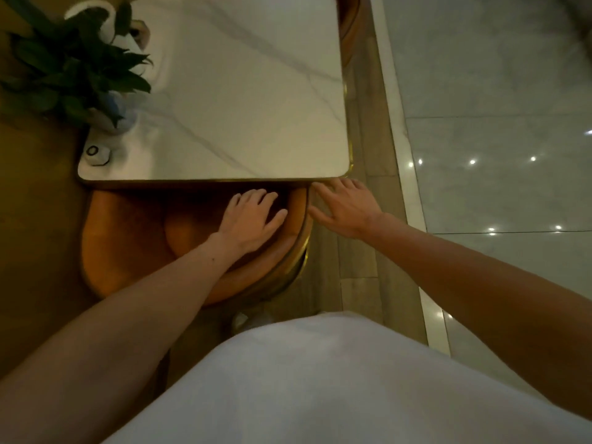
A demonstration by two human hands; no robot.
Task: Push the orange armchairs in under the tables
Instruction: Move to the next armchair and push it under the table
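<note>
Nearest the viewer, the rounded orange upholstered armchair with brass-coloured trim [128, 238] sits directly ahead, its front already tucked beneath the near edge of the white marble-patterned rectangular table with gold rim [237, 91]. The left hand [253, 219], fingers spread and gripping nothing, lies flat over the chair's right side; the right hand [346, 208], likewise open and empty, hovers just beside the chair at the table corner. Remaining travel appears to run straight forward. A potted green plant [73, 72] occupies the table's far left; the pale tiled floor [496, 123] to the right is open.
</note>
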